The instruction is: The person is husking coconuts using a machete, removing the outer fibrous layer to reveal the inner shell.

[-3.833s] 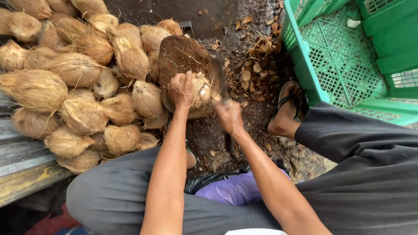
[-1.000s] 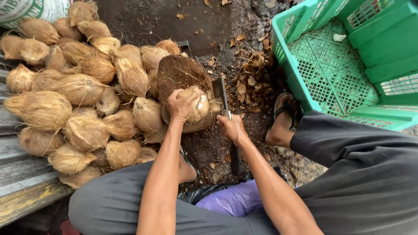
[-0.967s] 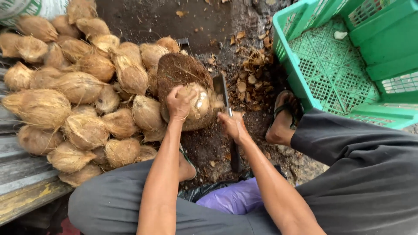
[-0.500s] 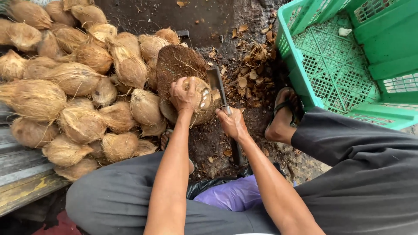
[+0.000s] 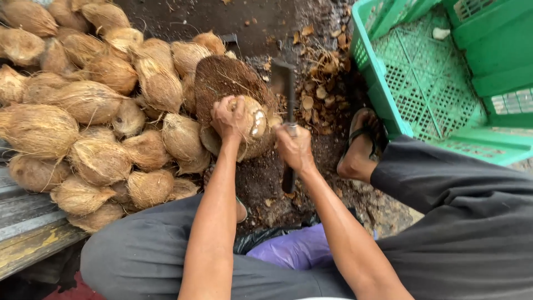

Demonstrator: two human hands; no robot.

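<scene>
While left hand [image 5: 230, 118] grips fibrous round coconut [image 5: 252, 119], right hand [image 5: 295, 149] holds flat, probably steel cleaver [image 5: 286, 83].

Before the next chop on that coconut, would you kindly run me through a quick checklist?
1. Left hand gripping the coconut from above: ok.
2. Right hand closed on the cleaver handle: ok.
3. Left fingers clear of the blade: not ok, they sit close beside it.
4. Coconut resting steadily on the husk block: cannot tell.
5. Sandalled foot away from the blade: ok.
6. Green crate within reach: ok.
</scene>
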